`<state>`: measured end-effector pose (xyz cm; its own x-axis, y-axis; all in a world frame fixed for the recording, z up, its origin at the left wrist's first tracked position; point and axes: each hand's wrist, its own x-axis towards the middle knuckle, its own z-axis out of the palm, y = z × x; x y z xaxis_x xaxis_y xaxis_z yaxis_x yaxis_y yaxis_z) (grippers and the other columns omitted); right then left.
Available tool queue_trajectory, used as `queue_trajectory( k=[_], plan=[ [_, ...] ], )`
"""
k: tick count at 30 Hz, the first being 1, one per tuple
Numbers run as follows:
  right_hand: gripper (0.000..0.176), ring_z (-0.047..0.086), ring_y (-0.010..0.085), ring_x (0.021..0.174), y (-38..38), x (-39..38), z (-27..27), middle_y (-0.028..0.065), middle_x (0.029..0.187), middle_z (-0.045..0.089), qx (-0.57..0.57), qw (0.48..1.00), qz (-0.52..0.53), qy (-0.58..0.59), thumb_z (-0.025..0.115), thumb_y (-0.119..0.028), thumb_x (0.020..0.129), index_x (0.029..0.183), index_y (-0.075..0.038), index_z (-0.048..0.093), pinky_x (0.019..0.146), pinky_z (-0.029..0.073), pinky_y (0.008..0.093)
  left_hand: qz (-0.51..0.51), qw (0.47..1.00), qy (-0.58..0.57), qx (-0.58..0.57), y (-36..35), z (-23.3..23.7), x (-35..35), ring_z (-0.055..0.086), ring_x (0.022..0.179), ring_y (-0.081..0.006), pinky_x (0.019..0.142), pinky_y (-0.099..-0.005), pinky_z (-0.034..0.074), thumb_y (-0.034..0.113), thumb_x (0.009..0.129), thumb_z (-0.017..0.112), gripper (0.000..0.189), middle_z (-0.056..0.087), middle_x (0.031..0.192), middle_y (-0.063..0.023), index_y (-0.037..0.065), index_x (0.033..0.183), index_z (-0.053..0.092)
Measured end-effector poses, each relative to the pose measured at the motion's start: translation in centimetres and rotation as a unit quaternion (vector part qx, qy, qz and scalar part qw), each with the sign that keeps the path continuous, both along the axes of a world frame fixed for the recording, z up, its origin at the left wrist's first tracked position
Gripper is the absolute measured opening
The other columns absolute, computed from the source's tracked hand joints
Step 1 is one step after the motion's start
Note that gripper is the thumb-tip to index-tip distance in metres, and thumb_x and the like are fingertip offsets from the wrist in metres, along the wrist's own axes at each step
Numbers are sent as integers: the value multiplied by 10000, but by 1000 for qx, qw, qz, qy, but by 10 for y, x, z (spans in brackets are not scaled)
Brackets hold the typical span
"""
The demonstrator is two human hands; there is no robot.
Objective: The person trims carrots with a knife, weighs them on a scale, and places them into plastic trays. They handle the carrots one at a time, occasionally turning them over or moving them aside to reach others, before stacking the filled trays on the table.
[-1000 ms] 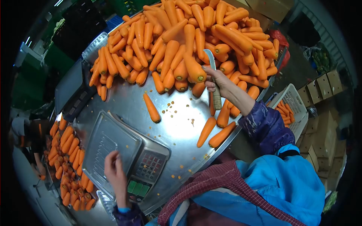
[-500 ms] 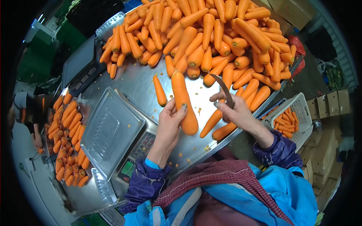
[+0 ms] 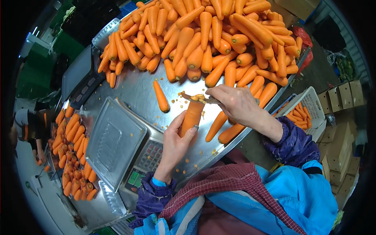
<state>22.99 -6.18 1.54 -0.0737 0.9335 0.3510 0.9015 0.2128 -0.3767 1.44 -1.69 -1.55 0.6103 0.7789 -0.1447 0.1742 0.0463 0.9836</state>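
My left hand (image 3: 174, 140) is wrapped round a thick carrot (image 3: 192, 116), its top end tilted up and away from me. In my right hand (image 3: 242, 106) is a knife (image 3: 211, 100), its blade lying across the carrot's top end. Pale trimmings (image 3: 199, 97) sit at the blade, touching that end. Beyond my hands rises a large heap of carrots (image 3: 207, 35) on the metal table (image 3: 135, 88). One loose carrot (image 3: 161, 96) lies to the left of the held one, and another carrot (image 3: 216, 126) rests under my right hand.
A weighing scale (image 3: 115, 143) stands left of my left hand, with a second scale (image 3: 80, 72) behind it. Packed carrots (image 3: 72, 145) lie farther left, near another person's hand (image 3: 41, 156). At right are a white crate (image 3: 313, 102) of carrots and cardboard boxes (image 3: 337, 145).
The knife has come left from beside the carrot onto its top end, and trimmings now show there. My left hand has tipped the carrot so its top faces the blade.
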Motion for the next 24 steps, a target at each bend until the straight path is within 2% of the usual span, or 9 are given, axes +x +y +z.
queue_trajectory(
  k=[4,6,7,10,13,16,18,22,24],
  plan=[
    [155,613,292,650,1,15,-23,109,797,629,-6,1000,-19,-12,569,-44,808,962,-43,589,536,477,351,-21,998,-7,-55,-1,10,1,547,1017,-165,868,-290,441,77,802,617,491,561,1120,-124,-54,1249,461],
    [111,619,261,630,8,34,-34,112,732,627,-210,964,-63,148,534,-52,849,940,-20,588,555,476,326,-59,998,8,-2,3,7,-6,531,1055,-160,883,-282,435,68,802,616,506,542,1165,-128,-44,1266,450],
    [234,641,205,660,7,32,-30,116,783,639,-146,967,-26,205,526,-47,815,1042,-13,570,534,495,329,-31,999,-12,-38,4,10,-7,529,1057,-157,893,-281,431,60,809,608,505,541,1164,-127,-43,1274,440],
    [168,628,221,610,14,15,-5,121,689,629,-91,935,-9,344,549,-145,874,961,-10,600,574,479,317,-1,992,-43,-120,11,8,-7,532,1052,-155,921,-286,420,34,842,567,477,544,1150,-122,-39,1287,409],
    [219,633,279,640,40,19,-19,138,668,626,-213,942,4,258,555,-230,860,925,-26,604,616,478,360,60,950,-169,-256,16,2,-6,558,984,-198,896,-336,462,143,866,599,375,561,1058,-109,-1,1178,448],
    [233,632,319,665,88,68,-85,163,689,624,-80,975,-77,195,568,-245,833,937,-39,596,636,485,395,102,912,-232,-323,20,-5,-14,552,999,-217,882,-359,478,172,871,603,389,550,1060,-115,3,1180,439],
    [266,631,335,708,122,77,-65,185,705,616,-51,973,-192,116,580,-246,810,995,-55,571,660,490,420,104,900,-254,-340,24,-11,-18,545,1004,-228,873,-364,486,165,872,597,377,542,1051,-116,12,1177,439],
    [322,608,359,851,169,87,-87,200,861,625,-78,980,-178,32,582,-271,822,1059,-60,526,731,473,466,127,885,-272,-356,31,-11,-20,526,971,-220,881,-417,480,112,850,605,329,511,1009,-91,45,1131,448],
    [331,601,370,864,184,92,-94,198,884,618,-111,972,-192,71,600,-274,819,1064,-65,524,755,466,472,140,875,-286,-365,32,-7,-21,525,946,-198,887,-390,460,51,828,596,311,503,988,-98,31,1090,429]
  ],
)
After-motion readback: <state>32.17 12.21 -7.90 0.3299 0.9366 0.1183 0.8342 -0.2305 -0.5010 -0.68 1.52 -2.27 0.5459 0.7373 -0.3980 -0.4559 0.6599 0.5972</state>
